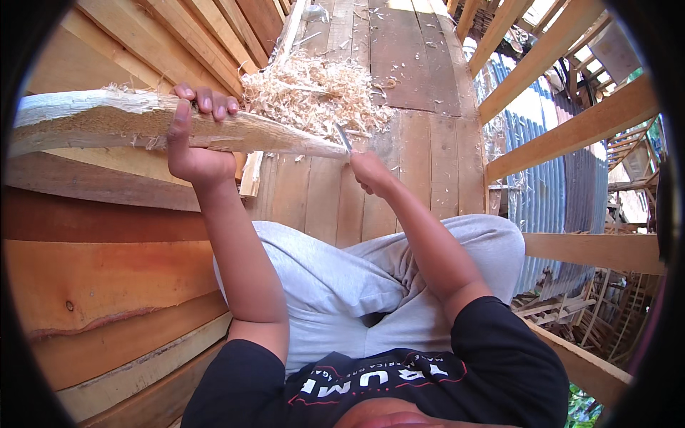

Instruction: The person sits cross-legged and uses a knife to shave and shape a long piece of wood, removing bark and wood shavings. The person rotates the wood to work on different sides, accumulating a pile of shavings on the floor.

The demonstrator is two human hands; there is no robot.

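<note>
A long, roughly shaped piece of pale wood [278, 135] stretches from the left edge to the middle, narrowing at its right end. My left hand [203, 143] grips it near its middle, thumb on the near side and fingers over the far edge. At the tapered tip, my right hand [369, 173] is closed round the handle of a knife. The knife's blade [343, 135] points away from me and lies against or right beside the wood's end. Most of the handle is hidden in my fist.
Curly wood shavings [314, 93] are heaped on the plank floor [421, 160] beyond the wood. Stacked boards [114, 285] line the left side. On the right runs a slatted wooden railing [578, 128], with corrugated metal sheets [546, 192] below it. My crossed legs [321, 278] are close beneath my arms.
</note>
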